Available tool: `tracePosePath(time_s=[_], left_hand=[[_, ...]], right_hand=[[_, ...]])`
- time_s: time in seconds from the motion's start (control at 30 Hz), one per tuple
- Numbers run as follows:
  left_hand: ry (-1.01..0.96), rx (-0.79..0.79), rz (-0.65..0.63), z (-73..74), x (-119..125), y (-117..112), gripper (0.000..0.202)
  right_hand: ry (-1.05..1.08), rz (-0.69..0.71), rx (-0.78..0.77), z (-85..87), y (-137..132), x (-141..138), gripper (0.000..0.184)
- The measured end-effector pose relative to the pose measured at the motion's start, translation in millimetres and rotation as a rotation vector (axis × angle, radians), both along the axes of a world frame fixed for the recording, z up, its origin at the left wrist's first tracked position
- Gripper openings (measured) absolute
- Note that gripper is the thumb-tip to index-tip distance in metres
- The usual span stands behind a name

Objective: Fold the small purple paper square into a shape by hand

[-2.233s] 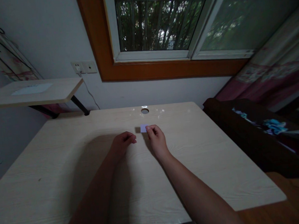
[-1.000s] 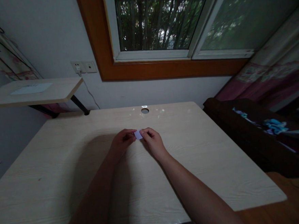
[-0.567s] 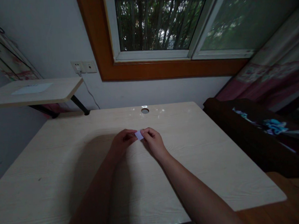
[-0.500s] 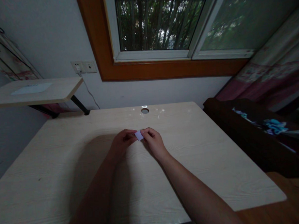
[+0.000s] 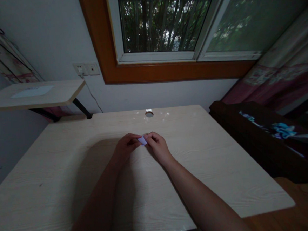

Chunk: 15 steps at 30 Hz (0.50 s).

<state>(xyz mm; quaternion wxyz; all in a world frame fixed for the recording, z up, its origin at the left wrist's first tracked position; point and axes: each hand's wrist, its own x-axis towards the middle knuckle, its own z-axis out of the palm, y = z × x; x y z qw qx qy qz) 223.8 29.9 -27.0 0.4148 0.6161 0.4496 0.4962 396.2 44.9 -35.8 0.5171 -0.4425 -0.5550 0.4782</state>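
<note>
A small pale lilac piece of paper (image 5: 142,140) is held between my two hands, just above or on the pale wooden desk (image 5: 199,154); I cannot tell whether it touches the top. My left hand (image 5: 124,145) pinches its left side between thumb and fingers. On the other side, my right hand (image 5: 157,145) grips the right edge, thumb on top. The fingertips cover parts of the paper, so its full outline is hidden. Both forearms reach in from the near edge.
A raised shelf (image 5: 73,94) on black legs stands at the desk's back left, with a pale sheet (image 5: 32,91) on it. Near the back edge is a round cable hole (image 5: 149,114). Dark furniture (image 5: 250,133) borders the desk's right side.
The paper has shifted and bent slightly between my fingers, and less of its flat face shows. My hands stay in nearly the same place.
</note>
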Motion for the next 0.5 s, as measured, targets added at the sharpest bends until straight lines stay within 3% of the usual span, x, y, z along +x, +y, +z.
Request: tracePosePath(time_s=[0.23,0.5], left_hand=[[0.062,0.178,-0.005,-4.2,-3.4,5.2,0.014],[0.044,0.158,0.068,-1.2,-4.7,4.0,0.015]], right_hand=[[0.018,0.050,-0.009,-2.4,0.8,0.3,0.029],[0.023,0.099,0.002,0.8,-2.6,-0.2,0.043]])
